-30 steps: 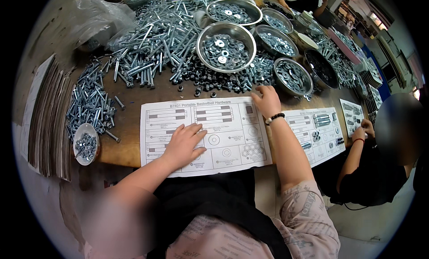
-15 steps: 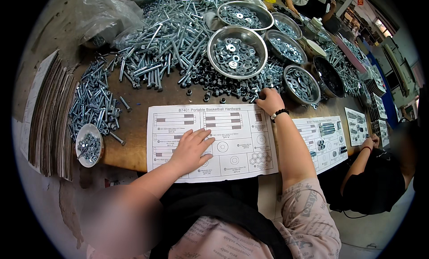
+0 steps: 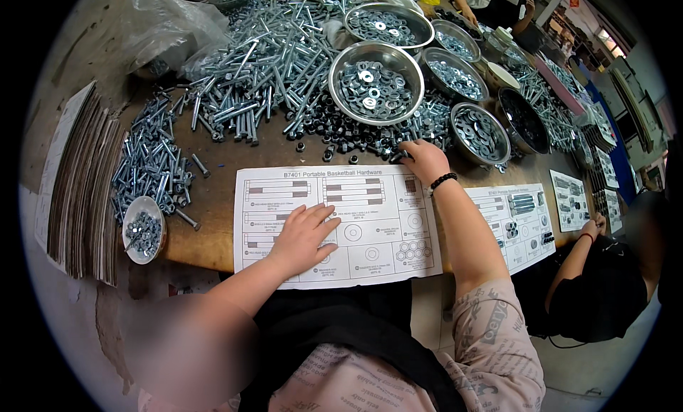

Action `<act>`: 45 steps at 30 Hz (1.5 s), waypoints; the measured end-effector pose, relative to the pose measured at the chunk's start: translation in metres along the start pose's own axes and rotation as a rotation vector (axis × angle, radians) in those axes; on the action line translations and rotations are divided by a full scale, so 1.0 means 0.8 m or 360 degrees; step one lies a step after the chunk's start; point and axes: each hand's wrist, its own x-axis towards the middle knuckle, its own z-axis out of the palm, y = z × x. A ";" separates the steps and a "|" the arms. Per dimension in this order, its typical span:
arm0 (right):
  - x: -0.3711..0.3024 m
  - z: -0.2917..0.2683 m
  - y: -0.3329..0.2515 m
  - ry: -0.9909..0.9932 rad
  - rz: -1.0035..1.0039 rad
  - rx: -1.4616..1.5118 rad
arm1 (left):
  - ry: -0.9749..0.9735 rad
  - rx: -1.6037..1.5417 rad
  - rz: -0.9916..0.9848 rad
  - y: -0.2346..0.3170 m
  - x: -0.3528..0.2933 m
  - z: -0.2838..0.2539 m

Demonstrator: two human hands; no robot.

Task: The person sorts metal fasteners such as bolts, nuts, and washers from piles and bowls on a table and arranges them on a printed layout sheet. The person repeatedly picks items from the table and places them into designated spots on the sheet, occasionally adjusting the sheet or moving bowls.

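Observation:
My left hand (image 3: 306, 236) lies with its fingers spread on a white printed card (image 3: 284, 271) showing drawings of bolts, washers and nuts. It presses flat on the card's middle and holds nothing. Past the card's far right corner, my right hand (image 3: 425, 162), with a dark bead bracelet at the wrist, reaches the near edge of a pile of small bolts and dark nuts (image 3: 341, 133). Its fingers are curled together around small dark hardware at the fingertips, whose exact kind I cannot make out.
Beyond are a heap of long bolts (image 3: 249, 78), a steel bowl of washers (image 3: 376, 113) and another washer bowl (image 3: 481, 133). At left stand shorter bolts (image 3: 151, 156), a small white bowl (image 3: 145, 250) and stacked cards (image 3: 82, 191). A co-worker's hand (image 3: 595, 227) is at right.
My right hand has shifted slightly left and nearer, its fingers curling at the edge of the hardware pile. My left hand stays flat on the card.

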 end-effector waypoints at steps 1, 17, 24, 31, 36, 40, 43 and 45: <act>0.000 -0.001 -0.002 -0.0015 0.0002 -0.0025 | 0.0002 -0.0003 0.0001 0.000 0.000 0.000; -0.070 -0.016 0.007 0.0088 -0.0354 0.0298 | 0.0028 -0.0044 -0.0001 0.002 0.002 0.002; -0.090 -0.037 -0.008 0.0174 0.0088 0.0526 | -0.0025 -0.0092 -0.0075 0.004 0.005 -0.001; -0.094 -0.025 -0.018 0.0010 0.0086 0.0307 | 0.0005 -0.0170 -0.0118 0.011 0.015 0.001; -0.083 -0.040 -0.016 -0.0085 -0.0022 0.0467 | 0.0030 -0.0135 -0.0102 0.008 0.014 0.006; -0.074 -0.041 -0.017 -0.0310 -0.0145 0.0471 | 0.0038 -0.0124 -0.0098 0.010 0.014 0.004; -0.071 -0.028 -0.007 -0.0352 -0.0127 0.0472 | 0.0051 -0.0126 -0.0084 0.010 0.016 0.005; -0.071 -0.025 -0.008 -0.0321 -0.0069 0.0468 | 0.0068 -0.0109 -0.0081 0.011 0.015 0.005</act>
